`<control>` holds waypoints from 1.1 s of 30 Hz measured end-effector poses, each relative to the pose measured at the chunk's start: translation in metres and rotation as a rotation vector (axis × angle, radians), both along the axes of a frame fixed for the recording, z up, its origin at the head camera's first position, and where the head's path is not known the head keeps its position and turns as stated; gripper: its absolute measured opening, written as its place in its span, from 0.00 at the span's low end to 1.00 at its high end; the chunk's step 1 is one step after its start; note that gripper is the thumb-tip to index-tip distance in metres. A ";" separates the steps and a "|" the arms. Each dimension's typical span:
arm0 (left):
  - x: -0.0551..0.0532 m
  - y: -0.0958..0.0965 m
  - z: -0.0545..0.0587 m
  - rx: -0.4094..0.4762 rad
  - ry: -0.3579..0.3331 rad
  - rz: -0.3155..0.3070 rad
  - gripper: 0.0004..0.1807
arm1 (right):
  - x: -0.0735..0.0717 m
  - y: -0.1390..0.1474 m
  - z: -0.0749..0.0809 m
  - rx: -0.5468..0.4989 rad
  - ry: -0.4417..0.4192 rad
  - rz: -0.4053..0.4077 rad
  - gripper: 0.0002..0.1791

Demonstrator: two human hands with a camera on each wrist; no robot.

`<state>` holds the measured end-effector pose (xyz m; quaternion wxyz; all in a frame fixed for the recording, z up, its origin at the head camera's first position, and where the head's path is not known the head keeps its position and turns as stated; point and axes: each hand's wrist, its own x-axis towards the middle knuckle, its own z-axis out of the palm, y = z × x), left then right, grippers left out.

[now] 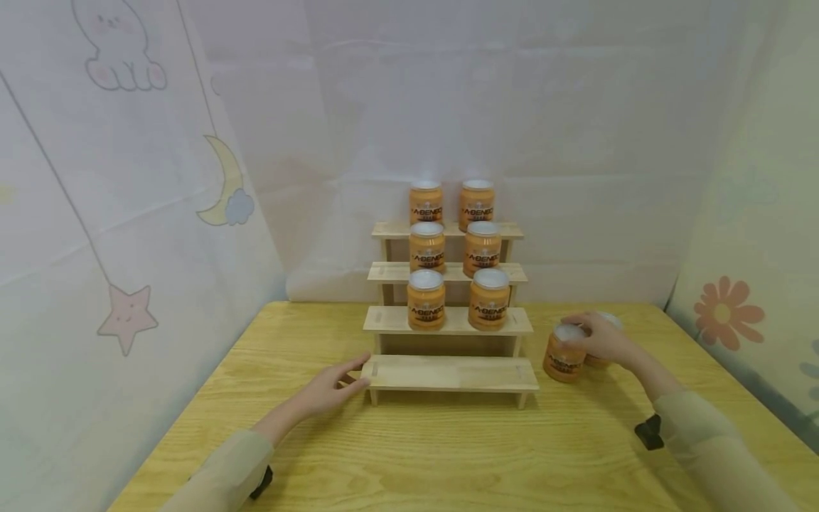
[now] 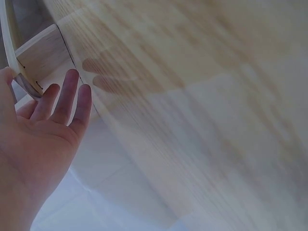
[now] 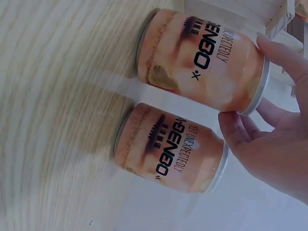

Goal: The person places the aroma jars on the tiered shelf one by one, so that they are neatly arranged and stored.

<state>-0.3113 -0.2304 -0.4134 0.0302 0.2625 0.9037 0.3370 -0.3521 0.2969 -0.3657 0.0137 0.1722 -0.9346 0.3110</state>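
Observation:
A stepped wooden display rack (image 1: 448,320) stands on the table. Thumb and index finger of my left hand (image 1: 335,387) hold the left end of its lowest board; the other fingers extend loosely (image 2: 43,134). To the right of the rack, my right hand (image 1: 598,338) grips an orange can (image 1: 563,359) near its silver top, thumb on one side and fingers on the other (image 3: 207,62). Close beside it stands a second orange can (image 3: 171,149), partly hidden by the right hand in the head view. Whether the gripped can touches the table cannot be told.
Pairs of matching cans stand on the upper three steps, among them a front left can (image 1: 426,302) and a front right can (image 1: 489,302). The bottom board (image 1: 448,373) is bare. A pale cloth wall (image 1: 512,128) rises behind the wooden table (image 1: 409,455).

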 end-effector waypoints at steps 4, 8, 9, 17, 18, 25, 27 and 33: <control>0.001 0.000 0.000 0.001 -0.002 0.004 0.35 | 0.003 -0.002 0.000 0.004 -0.012 0.013 0.39; 0.001 0.000 0.000 -0.001 0.001 0.008 0.35 | 0.005 -0.004 0.000 -0.005 -0.007 0.016 0.39; 0.001 0.000 0.001 -0.002 0.003 0.008 0.35 | 0.005 -0.004 0.000 -0.005 -0.002 0.014 0.39; 0.002 0.000 0.002 0.004 -0.001 0.006 0.33 | 0.005 0.000 -0.005 -0.006 -0.021 0.022 0.42; 0.002 0.001 0.002 0.003 0.002 0.007 0.33 | 0.005 0.000 -0.005 -0.009 -0.029 0.027 0.42; 0.002 0.002 0.002 0.005 0.002 -0.005 0.33 | 0.006 0.003 -0.007 -0.064 -0.081 0.052 0.42; 0.002 0.002 0.002 0.001 0.004 -0.004 0.33 | 0.007 0.003 -0.008 -0.072 -0.082 0.061 0.42; 0.004 0.002 0.004 0.003 0.002 0.002 0.33 | 0.008 0.003 -0.009 -0.073 -0.084 0.073 0.43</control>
